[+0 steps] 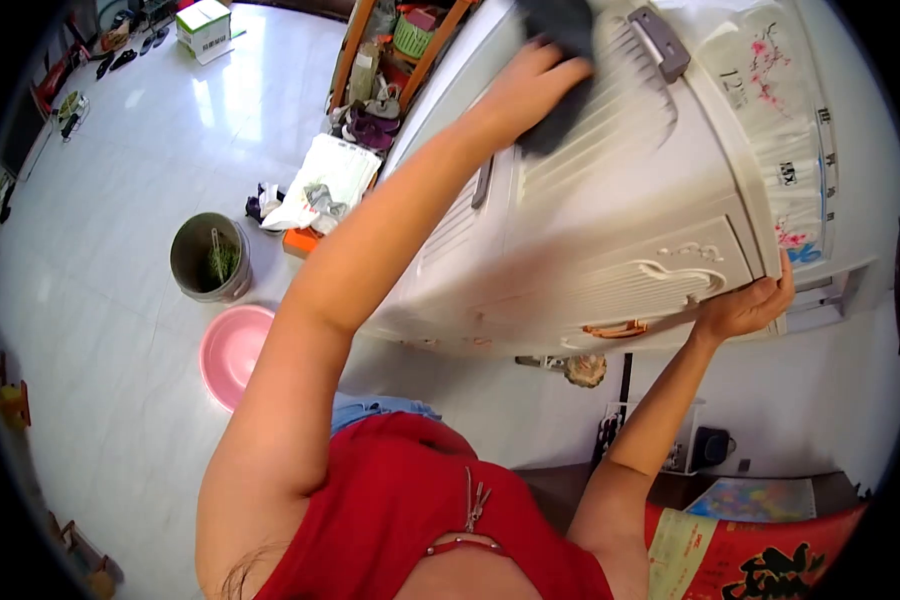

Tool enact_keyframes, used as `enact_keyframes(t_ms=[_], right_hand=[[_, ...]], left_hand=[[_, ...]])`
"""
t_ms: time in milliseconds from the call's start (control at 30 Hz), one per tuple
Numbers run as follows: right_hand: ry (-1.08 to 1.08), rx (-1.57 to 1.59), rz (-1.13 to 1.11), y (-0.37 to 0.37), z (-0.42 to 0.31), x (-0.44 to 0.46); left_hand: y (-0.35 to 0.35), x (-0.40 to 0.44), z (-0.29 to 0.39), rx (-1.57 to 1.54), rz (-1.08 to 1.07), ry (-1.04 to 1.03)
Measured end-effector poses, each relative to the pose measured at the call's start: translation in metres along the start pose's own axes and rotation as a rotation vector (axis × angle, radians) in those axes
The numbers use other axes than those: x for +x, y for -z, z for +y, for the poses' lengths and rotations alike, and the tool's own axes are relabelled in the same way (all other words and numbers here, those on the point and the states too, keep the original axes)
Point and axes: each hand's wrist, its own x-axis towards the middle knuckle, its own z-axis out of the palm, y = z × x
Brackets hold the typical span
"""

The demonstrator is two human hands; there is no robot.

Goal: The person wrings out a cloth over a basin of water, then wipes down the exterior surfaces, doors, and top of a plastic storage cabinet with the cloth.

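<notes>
Two hands in view, both on one cabinet (570, 240). Left hand (535, 85): closed on one dark cloth (560, 110), pressed to the ribbed front near the upper end of the view; cloth and fingers are motion-blurred, so exact finger placement can't be told. Right hand (750, 305): fingers hooked round the cabinet's edge at the right-hand corner, holding that only. Cabinet is off-white with three handles visible: one dark (660, 45) just right of the cloth, one dark below and left of it, one copper-coloured (615, 329) left of the right hand. Clear packaging (760, 110) with pink blossom print lies along the cabinet's far side; number of packs can't be told. Floor, left of the cabinet: one pink basin (235, 355), one bucket (210, 258) with greens inside, near each other; one white-and-green box (204, 28) well apart, toward the top. One wooden rack (350, 55) beside the cabinet, carrying one green basket (413, 37) and several shoes (370, 128), count unclear. Lower right: one red printed item (770, 560), partly cut off.
</notes>
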Motion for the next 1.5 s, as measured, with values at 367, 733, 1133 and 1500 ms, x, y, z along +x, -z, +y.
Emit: enact_keyframes(t_ms=[367,733,1133,1500], right_hand=[[-0.039,0.092,0.049,-0.008,0.007,-0.003],[-0.024,0.061,0.047,-0.006,0.006,-0.005],[-0.031,0.076,-0.015,-0.003,0.007,-0.003],[0.119,-0.093,-0.032,-0.004,-0.046,-0.044]], left_hand=[[0.055,-0.060,-0.094,0.649,-0.095,0.143],[0.078,-0.278,-0.165,0.416,0.097,0.466],[0.004,-0.261,-0.062,0.524,0.226,-0.144],[0.078,-0.369,-0.213,0.412,0.397,0.543]])
